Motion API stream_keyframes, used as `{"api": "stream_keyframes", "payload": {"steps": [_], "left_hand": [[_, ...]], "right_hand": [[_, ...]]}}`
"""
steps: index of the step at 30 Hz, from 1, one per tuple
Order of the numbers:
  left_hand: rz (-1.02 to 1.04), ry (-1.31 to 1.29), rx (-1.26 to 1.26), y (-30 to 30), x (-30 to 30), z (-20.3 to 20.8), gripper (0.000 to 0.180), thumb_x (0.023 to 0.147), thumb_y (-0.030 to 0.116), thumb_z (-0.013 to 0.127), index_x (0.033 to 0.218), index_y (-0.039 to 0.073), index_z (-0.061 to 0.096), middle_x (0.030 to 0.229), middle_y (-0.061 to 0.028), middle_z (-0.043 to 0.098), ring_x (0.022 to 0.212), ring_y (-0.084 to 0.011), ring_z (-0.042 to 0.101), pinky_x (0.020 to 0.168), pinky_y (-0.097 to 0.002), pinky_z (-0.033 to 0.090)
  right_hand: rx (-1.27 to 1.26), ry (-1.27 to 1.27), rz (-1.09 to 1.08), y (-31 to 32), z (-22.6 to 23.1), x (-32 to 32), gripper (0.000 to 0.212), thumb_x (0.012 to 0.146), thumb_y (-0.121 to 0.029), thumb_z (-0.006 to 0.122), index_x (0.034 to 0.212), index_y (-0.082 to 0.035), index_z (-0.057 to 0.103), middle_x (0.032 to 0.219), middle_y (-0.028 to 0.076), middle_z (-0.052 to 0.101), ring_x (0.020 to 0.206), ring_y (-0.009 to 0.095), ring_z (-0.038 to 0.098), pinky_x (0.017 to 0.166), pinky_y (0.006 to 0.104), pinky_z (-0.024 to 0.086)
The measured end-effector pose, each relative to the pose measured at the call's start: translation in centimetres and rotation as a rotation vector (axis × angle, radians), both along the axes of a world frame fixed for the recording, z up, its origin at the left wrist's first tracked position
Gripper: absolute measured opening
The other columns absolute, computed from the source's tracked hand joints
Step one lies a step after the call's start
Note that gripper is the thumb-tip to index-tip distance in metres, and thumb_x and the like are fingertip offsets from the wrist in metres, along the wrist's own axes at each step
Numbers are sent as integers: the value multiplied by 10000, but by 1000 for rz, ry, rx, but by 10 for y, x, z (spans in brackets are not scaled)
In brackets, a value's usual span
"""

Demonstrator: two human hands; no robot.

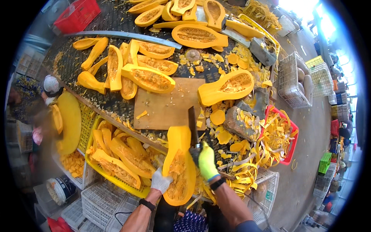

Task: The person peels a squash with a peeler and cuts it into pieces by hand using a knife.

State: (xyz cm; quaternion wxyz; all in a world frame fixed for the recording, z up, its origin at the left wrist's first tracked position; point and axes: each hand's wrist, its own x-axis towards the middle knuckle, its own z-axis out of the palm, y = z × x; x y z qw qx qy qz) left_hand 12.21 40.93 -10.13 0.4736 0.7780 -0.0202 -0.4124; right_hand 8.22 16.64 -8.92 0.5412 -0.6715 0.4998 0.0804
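My left hand [160, 181], in a white glove, grips the lower left side of a peeled squash half [179, 143], its fingers closed around the edge. The squash half stands lengthwise in front of me, its seedy hollow facing up. My right hand [206, 161], in a yellow-green glove, is wrapped around the handle of a knife [193, 125]. The dark blade points away from me, just right of the squash's narrow end. Beyond lies a wooden cutting board [166, 108] with a few scraps. Another squash half [210, 92] rests at the board's right edge.
Several squash halves [148, 79] lie behind the board. A yellow crate [116, 181] of halves stands at the left. Peelings heap around a grey block [241, 125] and a red crate [291, 145] at the right. Another person [48, 91] works at the far left.
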Motion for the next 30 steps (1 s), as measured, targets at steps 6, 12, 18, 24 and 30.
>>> {"api": "stream_keyframes", "payload": {"steps": [6,12,18,24,30], "left_hand": [[-63,-303,150,-85,80,18,385,843,178,738,1139,-46,636,1020,-295,762,989,-472,739,848,-495,587],[78,-248,350,-109,115,-54,425,848,141,748,1202,-58,624,1024,-265,762,968,-422,746,852,-451,586],[92,-184,308,-123,105,-28,380,872,140,714,1191,-34,602,1042,-313,744,1013,-489,719,865,-510,576],[79,-175,371,-121,103,-24,442,886,164,706,1271,-18,587,1055,-319,744,1017,-494,716,876,-545,574],[126,-122,315,-128,95,-25,502,868,192,721,1304,-23,595,1066,-290,753,1030,-476,715,889,-529,571]], "right_hand": [[-192,-280,-190,-16,76,-5,218,1010,-134,716,1179,-1,682,849,81,737,721,131,671,656,304,519],[-400,-226,230,-12,87,59,323,986,-288,739,1126,-6,670,795,201,734,738,372,749,651,437,570],[-487,-93,455,-15,27,86,385,992,-366,712,1140,-14,664,802,202,734,787,422,736,687,498,568],[-568,-49,587,-24,28,116,332,986,-314,710,1078,1,659,819,228,724,798,449,723,688,516,568],[-686,-28,688,-26,2,157,271,972,-269,653,1027,-4,657,840,245,727,809,468,717,721,546,570]]}}
